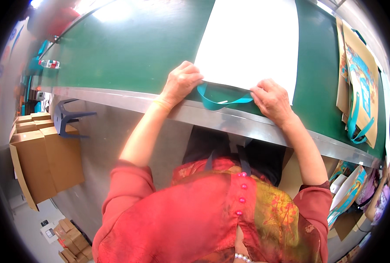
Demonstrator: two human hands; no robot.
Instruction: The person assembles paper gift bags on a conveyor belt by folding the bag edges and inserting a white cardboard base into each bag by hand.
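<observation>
A large white sheet (pixel 252 39), perhaps one face of a flat bag, lies on the green worktop with its near edge toward me. From that edge a teal ribbon handle (pixel 214 104) loops down over the table's metal rim. My left hand (pixel 181 82) is closed at the sheet's near left corner, beside one end of the ribbon. At the other end, my right hand (pixel 272 101) pinches the sheet's near edge and the ribbon end. Both sets of fingertips partly hide what they grip.
Brown printed bags with teal handles (pixel 361 83) lie at the worktop's right end. A plastic bottle (pixel 49 64) is at the far left. A dark blue stool (pixel 65 118) and cardboard boxes (pixel 50 162) stand left of the table. At lower right, another person's arm (pixel 374 201) shows.
</observation>
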